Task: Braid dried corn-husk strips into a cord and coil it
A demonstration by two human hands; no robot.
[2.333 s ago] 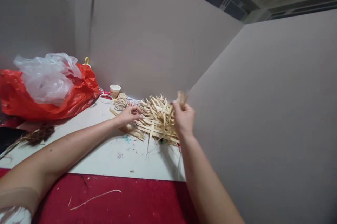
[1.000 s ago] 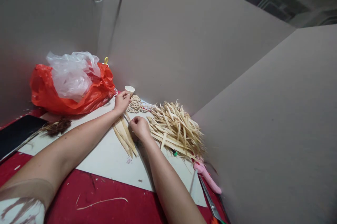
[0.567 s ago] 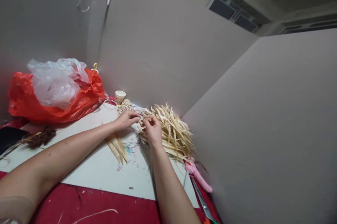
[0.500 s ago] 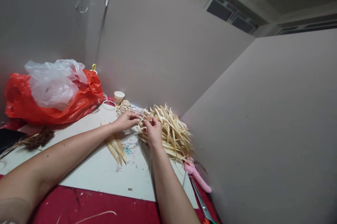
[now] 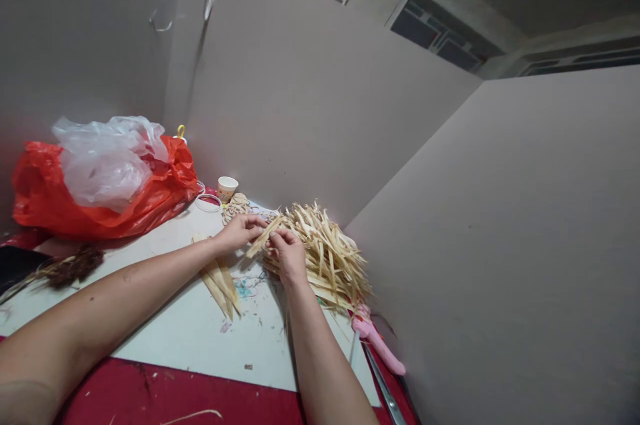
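Between my hands a pale dried husk strip runs slantwise above the white board. My left hand pinches its left edge, the fingertips pressed together. On its other side my right hand grips the strip between thumb and forefinger. Just beyond and right of my right hand lies a large bundle of dried husk strips, its curled ends fanned outward. Below my left wrist, a few flat husk pieces rest on the board. My fingers partly cover the held strip.
A white board lies on a red cloth. At left sit a red plastic bag and brown fibres. A paper cup stands behind. Pink-handled tool and scissors lie by the right wall.
The husk strip has turned so its broad face shows between my hands, with one end pointing down left. My hands stay close together in nearly the same place; the view has shifted slightly.
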